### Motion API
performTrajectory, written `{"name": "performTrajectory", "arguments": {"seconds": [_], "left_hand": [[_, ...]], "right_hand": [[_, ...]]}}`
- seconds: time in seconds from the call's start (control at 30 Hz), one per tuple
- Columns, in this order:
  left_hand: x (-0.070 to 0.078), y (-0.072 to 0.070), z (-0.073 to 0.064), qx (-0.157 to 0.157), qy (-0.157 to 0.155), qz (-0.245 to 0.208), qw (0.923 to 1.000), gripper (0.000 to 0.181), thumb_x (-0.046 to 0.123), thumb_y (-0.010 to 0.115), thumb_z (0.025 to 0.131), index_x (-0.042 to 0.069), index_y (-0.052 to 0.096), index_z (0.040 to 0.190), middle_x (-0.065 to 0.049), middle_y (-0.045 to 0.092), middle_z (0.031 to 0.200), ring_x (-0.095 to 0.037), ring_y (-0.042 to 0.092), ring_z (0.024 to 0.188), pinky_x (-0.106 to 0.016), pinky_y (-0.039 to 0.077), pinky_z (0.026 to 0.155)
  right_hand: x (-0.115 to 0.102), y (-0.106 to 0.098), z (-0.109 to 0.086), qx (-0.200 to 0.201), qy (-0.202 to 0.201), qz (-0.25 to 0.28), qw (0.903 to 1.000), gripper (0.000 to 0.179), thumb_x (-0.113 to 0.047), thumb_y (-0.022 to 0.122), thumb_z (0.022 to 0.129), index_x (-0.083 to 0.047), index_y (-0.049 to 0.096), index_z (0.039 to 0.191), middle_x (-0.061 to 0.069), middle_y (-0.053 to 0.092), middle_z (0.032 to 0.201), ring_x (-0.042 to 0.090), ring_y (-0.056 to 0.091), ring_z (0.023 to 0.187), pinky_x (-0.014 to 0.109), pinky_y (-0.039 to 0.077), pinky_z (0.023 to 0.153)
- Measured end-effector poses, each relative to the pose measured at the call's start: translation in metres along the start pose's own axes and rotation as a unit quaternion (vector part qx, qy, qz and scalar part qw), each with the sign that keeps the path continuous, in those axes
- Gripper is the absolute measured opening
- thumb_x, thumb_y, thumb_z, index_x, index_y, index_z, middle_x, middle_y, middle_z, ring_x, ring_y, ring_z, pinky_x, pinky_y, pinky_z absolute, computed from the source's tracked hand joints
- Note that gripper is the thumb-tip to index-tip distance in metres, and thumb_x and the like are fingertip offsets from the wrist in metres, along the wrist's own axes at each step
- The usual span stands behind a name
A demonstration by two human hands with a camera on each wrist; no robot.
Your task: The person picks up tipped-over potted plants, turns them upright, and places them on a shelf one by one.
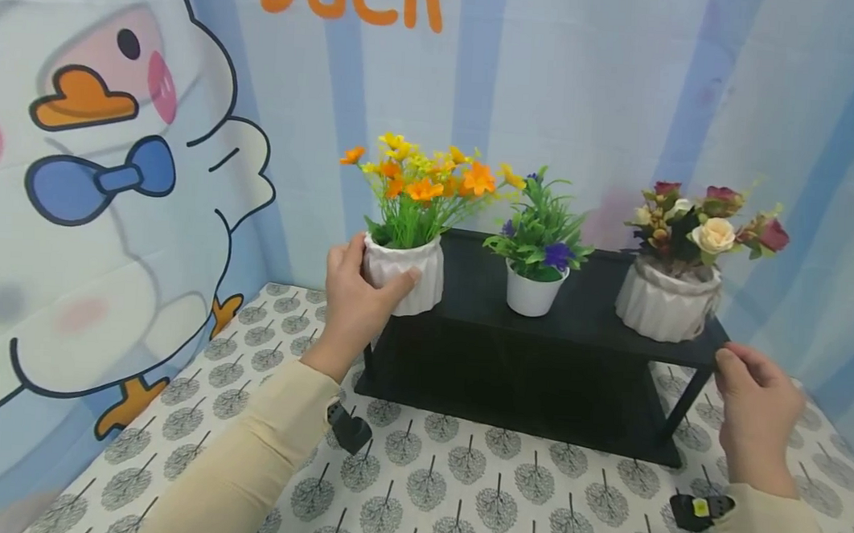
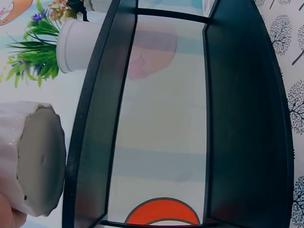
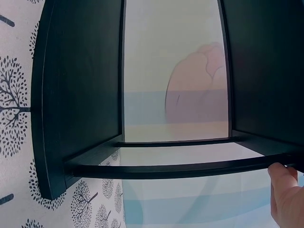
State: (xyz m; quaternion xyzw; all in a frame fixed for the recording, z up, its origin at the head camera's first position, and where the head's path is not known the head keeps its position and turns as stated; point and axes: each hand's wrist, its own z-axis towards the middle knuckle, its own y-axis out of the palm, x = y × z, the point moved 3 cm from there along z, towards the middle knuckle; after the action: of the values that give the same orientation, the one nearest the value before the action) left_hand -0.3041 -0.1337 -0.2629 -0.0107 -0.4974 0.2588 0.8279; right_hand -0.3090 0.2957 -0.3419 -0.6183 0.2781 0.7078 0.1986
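My left hand grips a white ridged flowerpot with orange and yellow flowers, thumb across its front and fingers at its far side. The pot is at the left end of a black two-tier shelf. Seen from the left wrist, the underside of this flowerpot shows beside the shelf's upper board. At the other end, my right hand holds the shelf's front right corner between thumb and curled fingers. In the right wrist view, the right hand's thumb lies against the black frame.
A small white pot with purple flowers stands mid-shelf. Toward the right end is a ridged white pot with cream and dark red roses. Below lies a tree-print tablecloth; a duck-print curtain hangs behind.
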Motion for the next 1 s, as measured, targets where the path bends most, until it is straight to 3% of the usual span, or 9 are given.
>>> {"name": "performTrajectory", "arguments": {"seconds": [0.27, 0.5, 0.83, 1.0], "left_hand": [[-0.008, 0.01, 0.013, 0.023, 0.004, -0.012, 0.9997, 0.065, 0.033, 0.072, 0.077, 0.006, 0.045, 0.13, -0.011, 0.031, 0.105, -0.024, 0.042, 0.09, -0.032, 0.044, 0.074], [-0.017, 0.018, 0.021, 0.032, -0.009, -0.004, 0.9994, 0.069, 0.032, 0.072, 0.077, 0.006, 0.042, 0.134, -0.012, 0.031, 0.111, -0.024, 0.042, 0.097, -0.035, 0.046, 0.078], [-0.024, 0.027, 0.028, 0.014, -0.016, 0.01, 0.9997, 0.074, 0.035, 0.071, 0.079, 0.006, 0.036, 0.138, -0.014, 0.03, 0.12, -0.026, 0.044, 0.096, -0.037, 0.047, 0.079], [-0.023, 0.033, 0.03, 0.014, -0.007, 0.002, 0.9999, 0.068, 0.032, 0.072, 0.078, 0.006, 0.041, 0.133, -0.013, 0.03, 0.117, -0.025, 0.044, 0.096, -0.036, 0.047, 0.079]], "right_hand": [[-0.003, 0.003, 0.003, -0.003, -0.015, -0.016, 0.9998, 0.02, -0.017, 0.059, 0.09, -0.01, 0.064, 0.109, -0.01, 0.052, 0.101, 0.008, 0.056, 0.104, 0.034, 0.034, 0.105], [-0.002, 0.003, 0.0, -0.006, -0.024, -0.021, 0.9995, 0.017, -0.018, 0.059, 0.09, -0.011, 0.065, 0.104, -0.009, 0.052, 0.1, 0.006, 0.056, 0.095, 0.035, 0.036, 0.104], [0.002, 0.002, -0.002, -0.004, -0.023, -0.013, 0.9996, 0.017, -0.018, 0.059, 0.09, -0.01, 0.065, 0.104, -0.008, 0.052, 0.1, 0.008, 0.057, 0.104, 0.035, 0.034, 0.105], [0.002, 0.0, -0.002, 0.005, -0.027, -0.007, 0.9996, 0.017, -0.016, 0.059, 0.09, -0.009, 0.066, 0.103, -0.008, 0.053, 0.099, 0.008, 0.057, 0.1, 0.035, 0.034, 0.105]]}}
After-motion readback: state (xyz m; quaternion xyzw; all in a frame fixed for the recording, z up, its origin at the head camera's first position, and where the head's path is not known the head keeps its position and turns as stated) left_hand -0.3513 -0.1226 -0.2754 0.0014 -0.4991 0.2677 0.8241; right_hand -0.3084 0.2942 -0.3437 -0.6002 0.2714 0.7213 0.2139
